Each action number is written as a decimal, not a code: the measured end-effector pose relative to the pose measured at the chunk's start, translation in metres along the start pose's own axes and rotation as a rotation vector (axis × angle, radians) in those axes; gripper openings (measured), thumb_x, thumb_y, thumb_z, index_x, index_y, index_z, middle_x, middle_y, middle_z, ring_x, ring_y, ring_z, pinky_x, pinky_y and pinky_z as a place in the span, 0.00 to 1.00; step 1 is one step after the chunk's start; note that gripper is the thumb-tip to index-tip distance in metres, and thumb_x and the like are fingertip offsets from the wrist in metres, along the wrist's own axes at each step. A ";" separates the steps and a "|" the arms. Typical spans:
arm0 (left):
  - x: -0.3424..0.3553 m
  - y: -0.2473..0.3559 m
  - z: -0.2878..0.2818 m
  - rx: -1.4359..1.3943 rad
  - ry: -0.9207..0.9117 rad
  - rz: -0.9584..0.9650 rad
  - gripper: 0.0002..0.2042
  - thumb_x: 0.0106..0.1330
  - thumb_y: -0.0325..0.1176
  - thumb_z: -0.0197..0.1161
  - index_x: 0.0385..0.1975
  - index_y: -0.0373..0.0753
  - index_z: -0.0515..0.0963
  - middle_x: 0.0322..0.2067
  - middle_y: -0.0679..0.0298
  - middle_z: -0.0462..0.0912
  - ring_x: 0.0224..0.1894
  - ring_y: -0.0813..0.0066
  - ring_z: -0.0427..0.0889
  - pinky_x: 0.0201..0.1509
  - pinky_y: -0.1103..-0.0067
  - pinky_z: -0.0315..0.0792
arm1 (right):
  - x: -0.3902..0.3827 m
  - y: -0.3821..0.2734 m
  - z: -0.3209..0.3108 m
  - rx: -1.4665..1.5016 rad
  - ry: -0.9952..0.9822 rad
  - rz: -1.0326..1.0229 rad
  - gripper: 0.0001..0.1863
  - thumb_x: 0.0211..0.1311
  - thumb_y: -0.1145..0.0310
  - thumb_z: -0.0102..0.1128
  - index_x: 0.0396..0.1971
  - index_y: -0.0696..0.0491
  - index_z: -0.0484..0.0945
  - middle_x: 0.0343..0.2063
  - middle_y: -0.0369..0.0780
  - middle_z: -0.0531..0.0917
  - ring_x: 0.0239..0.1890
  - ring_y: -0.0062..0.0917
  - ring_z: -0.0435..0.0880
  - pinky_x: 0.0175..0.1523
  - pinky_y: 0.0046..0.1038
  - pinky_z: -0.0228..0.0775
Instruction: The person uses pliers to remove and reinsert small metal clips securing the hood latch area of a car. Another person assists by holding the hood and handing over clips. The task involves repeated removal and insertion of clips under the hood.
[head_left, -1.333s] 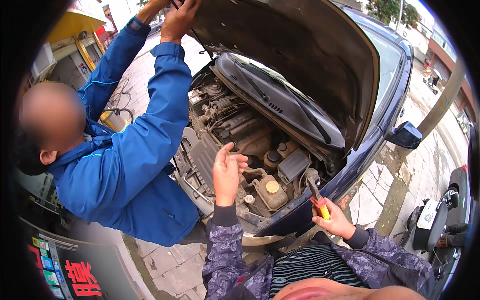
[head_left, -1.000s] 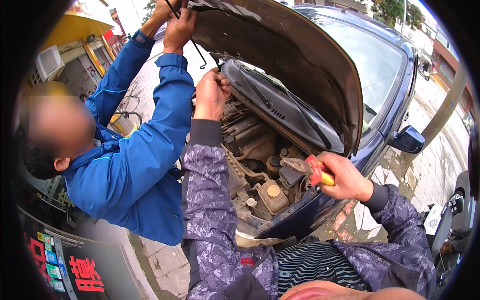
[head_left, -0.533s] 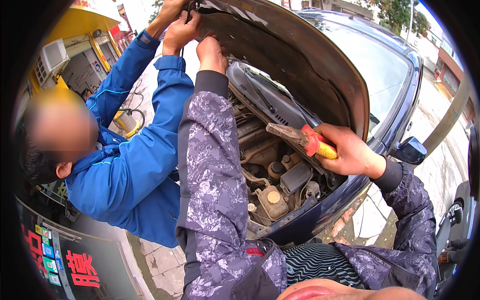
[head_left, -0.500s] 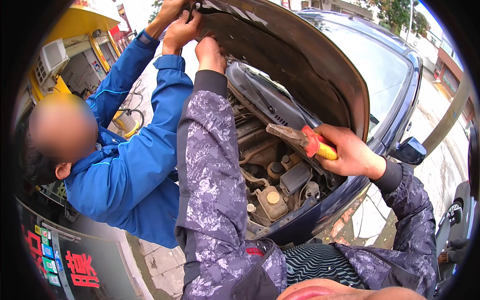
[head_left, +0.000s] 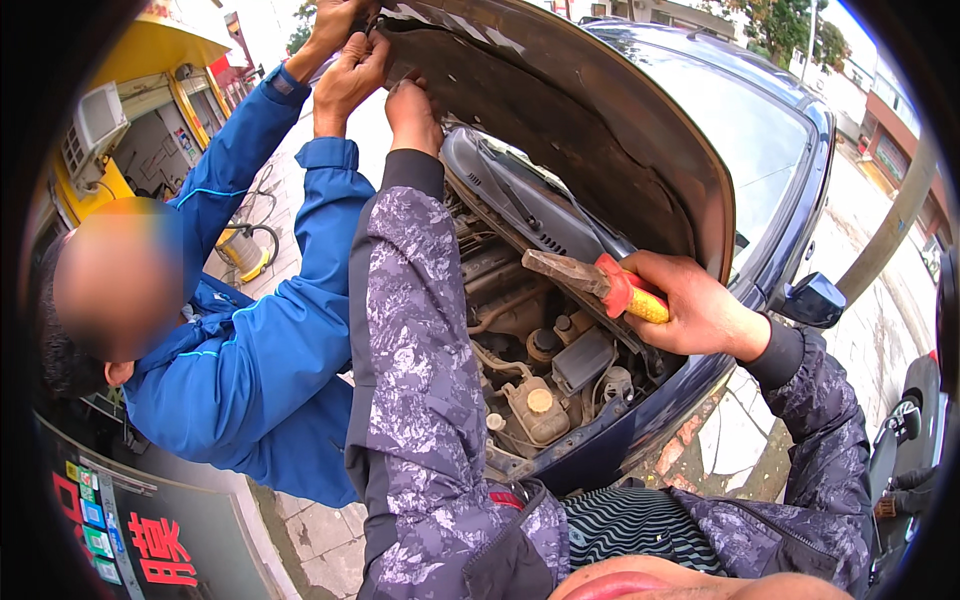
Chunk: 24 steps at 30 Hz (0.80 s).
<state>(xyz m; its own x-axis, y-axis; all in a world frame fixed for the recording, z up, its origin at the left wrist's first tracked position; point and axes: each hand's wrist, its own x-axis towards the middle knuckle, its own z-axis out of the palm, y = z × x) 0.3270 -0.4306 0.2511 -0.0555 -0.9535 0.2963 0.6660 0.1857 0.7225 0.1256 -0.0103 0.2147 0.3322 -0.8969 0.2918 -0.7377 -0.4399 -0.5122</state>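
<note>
Judging from here, best to steady the raised hood [head_left: 590, 125] with the left hand [head_left: 413, 118], up at its edge in the upper left of the frame, without crowding the co-worker's lower hand [head_left: 349, 75] just beside. Cannot tell whether gripping or merely touching. Hold the pliers [head_left: 585, 281], clasped in the right hand [head_left: 692, 300] right of centre, clear of the engine bay [head_left: 515, 350] below, well apart from the left.

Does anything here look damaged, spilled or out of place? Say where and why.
The paving beside the car looks broken: reddish pieces lie exposed next to jagged pale slabs. The pliers in the right hand look worn, their metal head brownish as if rusty. No spill shows.
</note>
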 end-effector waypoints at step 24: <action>-0.026 0.021 0.014 -0.363 -0.137 -0.226 0.10 0.77 0.31 0.55 0.51 0.44 0.81 0.35 0.74 0.79 0.24 0.85 0.69 0.21 0.85 0.54 | -0.001 -0.003 -0.003 -0.023 -0.024 -0.024 0.25 0.53 0.74 0.68 0.55 0.57 0.79 0.42 0.52 0.84 0.46 0.54 0.84 0.51 0.46 0.76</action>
<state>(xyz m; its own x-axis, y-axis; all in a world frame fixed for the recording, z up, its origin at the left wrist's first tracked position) 0.3321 -0.3987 0.2678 -0.3114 -0.9159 0.2534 0.8424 -0.1427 0.5197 0.1258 -0.0078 0.2184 0.3641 -0.8869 0.2844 -0.7421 -0.4607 -0.4868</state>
